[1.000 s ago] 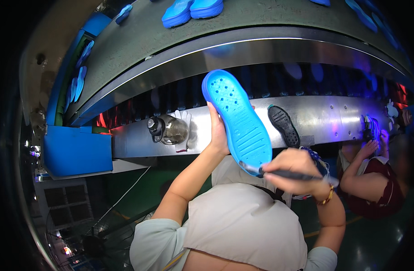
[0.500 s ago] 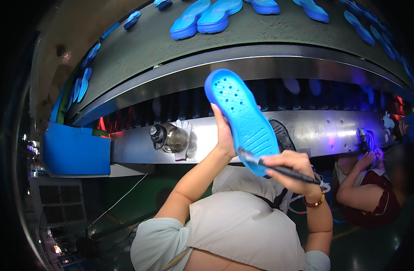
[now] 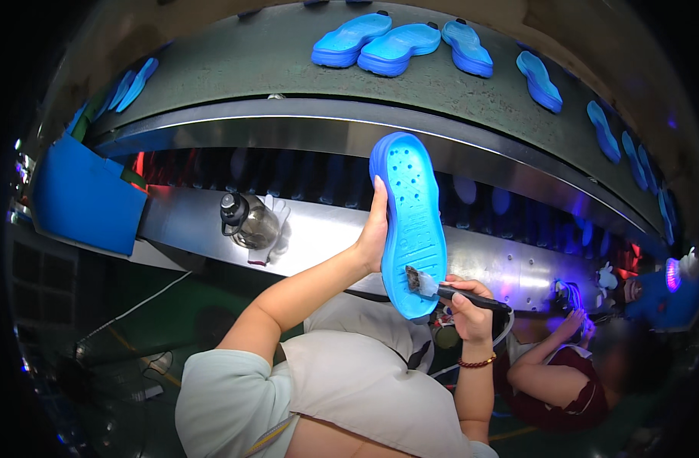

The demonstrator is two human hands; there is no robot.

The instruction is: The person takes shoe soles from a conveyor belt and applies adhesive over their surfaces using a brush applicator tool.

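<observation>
A bright blue shoe sole (image 3: 412, 206) stands nearly upright in front of me, its holed and ridged face toward me. My left hand (image 3: 374, 233) grips it by the left edge, thumb along the side and the other fingers hidden behind. My right hand (image 3: 471, 309) is closed round the black handle of a brush (image 3: 424, 283). Its dark-tipped bristles touch the sole's lower part. A pale tube runs from the handle's rear end down past my right wrist.
Beyond a metal rail (image 3: 326, 114), a dark green conveyor belt (image 3: 265, 57) carries several blue soles (image 3: 399, 47). A dark-capped bottle (image 3: 252, 221) and a white glove (image 3: 275, 217) lie on the metal ledge (image 3: 319, 229). A blue box (image 3: 86, 195) is at left. Another person (image 3: 552, 374) works at right.
My view has shifted, and the sole is turned more upright. The brush has swung over, so its bristles now show flat on the sole's lower part. Soles on the belt appear farther right.
</observation>
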